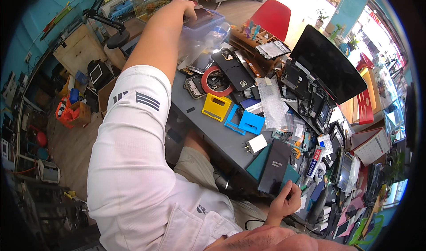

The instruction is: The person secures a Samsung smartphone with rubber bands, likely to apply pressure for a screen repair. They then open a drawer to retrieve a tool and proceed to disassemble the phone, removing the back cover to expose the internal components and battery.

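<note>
My left arm stretches far out to a translucent blue-tinted plastic bin [218, 19] at the back left of the table. There my left hand [188, 10] is at the bin's near rim, beside a dark flat thing [203, 16]; its fingers are mostly hidden. My right hand [285, 203] is low at the table's front edge with its fingers curled in. Its fingertips come close to the lower corner of a black smartphone [271, 167], and touch cannot be made out. The phone lies face up on a teal pad [254, 165]. A white charger plug [256, 144] lies just beyond it.
On the grey table [188, 101] lie a yellow phone holder [216, 107], blue plastic holders [251, 122], a roll of red tape [207, 83] and bubble wrap [271, 101]. A black monitor [328, 64] leans over phone parts. A glue tube [314, 161] lies at the right, near a desk calendar [372, 146].
</note>
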Motion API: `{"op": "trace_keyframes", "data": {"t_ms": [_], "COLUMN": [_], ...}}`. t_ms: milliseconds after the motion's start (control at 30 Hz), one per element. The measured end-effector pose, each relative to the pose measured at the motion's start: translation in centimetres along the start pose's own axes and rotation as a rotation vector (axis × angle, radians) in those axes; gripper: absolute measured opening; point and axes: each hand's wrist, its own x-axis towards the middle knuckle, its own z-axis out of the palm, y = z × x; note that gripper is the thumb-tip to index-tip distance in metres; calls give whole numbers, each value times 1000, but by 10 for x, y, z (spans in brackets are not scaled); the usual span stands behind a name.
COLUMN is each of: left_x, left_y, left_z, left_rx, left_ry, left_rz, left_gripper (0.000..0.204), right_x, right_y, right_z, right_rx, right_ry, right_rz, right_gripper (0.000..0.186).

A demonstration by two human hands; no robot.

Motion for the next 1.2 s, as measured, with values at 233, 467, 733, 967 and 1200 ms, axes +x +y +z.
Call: {"op": "trace_keyframes", "data": {"t_ms": [233, 467, 733, 967, 1200], "left_x": [5, 24, 54, 44, 74], "left_y": [-2, 70, 17, 58, 22], "left_z": [18, -1, 47, 64, 98], "left_rx": [39, 29, -475, -452, -109], "left_ry": [-51, -10, -428, -480, -302], "left_rz": [-82, 179, -71, -49, -94], "left_gripper": [61, 36, 56, 93, 64], "right_x": [2, -2, -3, -2, -1], "right_y": [0, 5, 4, 5, 7], "right_z": [2, -5, -2, -5, -3], "right_rx": [-7, -45, 33, 13, 56], "right_ry": [-6, 19, -46, -35, -75], "right_rz": [-37, -31, -10, -31, -16], "right_gripper": [14, 15, 16, 15, 13]}}
